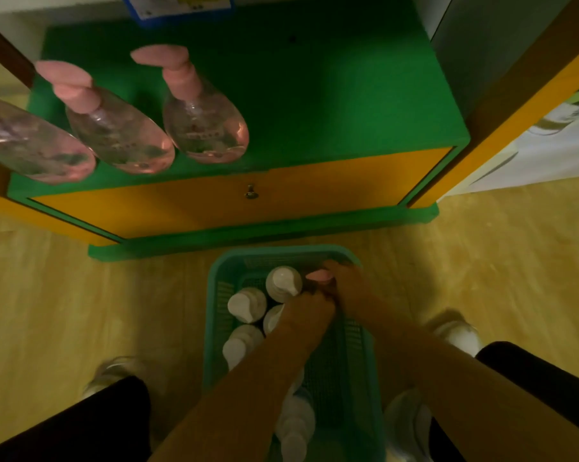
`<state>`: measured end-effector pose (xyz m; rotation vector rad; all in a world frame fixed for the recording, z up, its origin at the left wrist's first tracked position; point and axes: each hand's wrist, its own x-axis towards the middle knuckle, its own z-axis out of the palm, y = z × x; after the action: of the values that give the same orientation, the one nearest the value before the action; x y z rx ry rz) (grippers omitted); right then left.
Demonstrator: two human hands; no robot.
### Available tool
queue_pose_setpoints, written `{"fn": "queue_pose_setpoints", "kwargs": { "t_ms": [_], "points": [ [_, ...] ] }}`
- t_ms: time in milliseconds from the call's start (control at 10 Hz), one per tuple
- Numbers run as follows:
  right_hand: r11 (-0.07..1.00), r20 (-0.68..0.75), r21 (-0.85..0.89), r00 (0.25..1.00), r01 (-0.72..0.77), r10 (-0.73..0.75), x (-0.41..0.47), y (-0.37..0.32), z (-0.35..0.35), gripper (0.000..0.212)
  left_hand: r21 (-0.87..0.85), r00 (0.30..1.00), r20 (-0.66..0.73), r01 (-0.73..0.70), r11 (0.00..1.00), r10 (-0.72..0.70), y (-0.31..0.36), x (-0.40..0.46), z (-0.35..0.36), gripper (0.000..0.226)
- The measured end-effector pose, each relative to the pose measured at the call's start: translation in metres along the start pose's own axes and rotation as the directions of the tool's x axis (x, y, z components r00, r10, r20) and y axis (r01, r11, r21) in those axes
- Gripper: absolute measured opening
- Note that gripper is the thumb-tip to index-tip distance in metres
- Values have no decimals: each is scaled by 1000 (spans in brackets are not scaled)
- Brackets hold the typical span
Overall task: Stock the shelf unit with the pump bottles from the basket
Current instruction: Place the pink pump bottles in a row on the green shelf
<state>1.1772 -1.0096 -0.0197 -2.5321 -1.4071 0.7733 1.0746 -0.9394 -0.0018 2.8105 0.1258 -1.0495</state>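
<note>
Both hands, left (309,308) and right (343,283), seemingly grip 1 pink-capped bottle (319,276) in basket (364,361).

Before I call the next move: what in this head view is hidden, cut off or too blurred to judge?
- Pink pump bottle in the basket: only its pump head shows; both hands cover the body.
- Right hand and left hand: blurred and overlapping, so the grip is unclear.
- Leftmost bottle on the shelf: its pump is cut off by the left edge.
- White bottles: the nearer ones are hidden under the left forearm.
- Bottle labels: too blurred to read.

Head-worn view, steeply downward over basket (215,328) and green shelf (314,95).
</note>
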Motion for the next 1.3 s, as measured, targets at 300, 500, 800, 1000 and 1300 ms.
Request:
{"fn": "queue_pose_setpoints", "kwargs": {
  "t_ms": [300,500,800,1000,1300],
  "points": [
    [890,-18,434,987,-138,162,-20,-4,-24,24,-63,956,-271,-133,989,112,0,-31,-14,25],
    [792,-123,599,963,-120,239,-40,-3,-65,34,-268,946,-318,-156,951,65,4,-66,-60,27],
    [646,-202,764,952,6,230,-86,-37,-155,20,-679,900,-425,-250,691,-92,-4,-148,-97,32],
    [436,-167,899,954,42,251,-119,-86,-214,21,-780,779,-551,-356,514,-298,-25,-221,-124,11],
    [261,-124,964,954,50,273,-130,-143,-266,33,-896,708,-367,-443,26,-603,-51,-289,-172,22]
  ]
}}
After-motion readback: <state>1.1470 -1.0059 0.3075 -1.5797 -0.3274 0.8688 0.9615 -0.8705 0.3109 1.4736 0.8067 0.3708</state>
